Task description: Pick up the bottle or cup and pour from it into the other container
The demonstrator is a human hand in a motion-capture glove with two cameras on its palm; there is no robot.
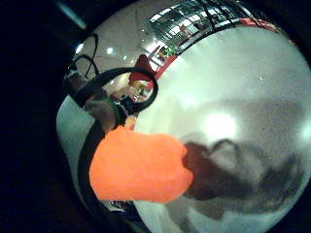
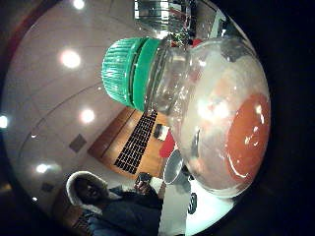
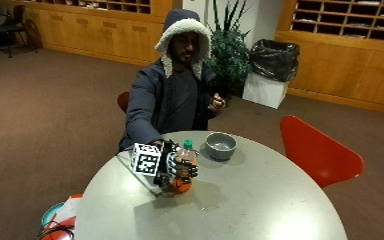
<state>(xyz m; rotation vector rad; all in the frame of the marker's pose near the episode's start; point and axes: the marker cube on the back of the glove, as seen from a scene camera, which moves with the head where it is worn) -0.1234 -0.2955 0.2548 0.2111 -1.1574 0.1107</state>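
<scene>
A grey bowl (image 3: 220, 145) stood near the bottle (image 3: 183, 170), apart from it, nothing between them. A red chair (image 3: 318, 150) waited beside the round, pale, smooth tabletop (image 3: 258, 205); brown carpet and wooden shelving lay beyond. The gloved right hand (image 3: 179, 170) wrapped its fingers round the upright clear plastic bottle with a ribbed green cap (image 2: 125, 73).

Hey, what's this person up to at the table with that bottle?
A person seated at a round table grips a clear bottle with a green cap in the gloved right hand. The bottle holds orange liquid at its bottom, is upright, and the cap is on. A grey bowl stands a little beyond it on the table. Nothing has been poured yet, as far as the pictures show.
</scene>
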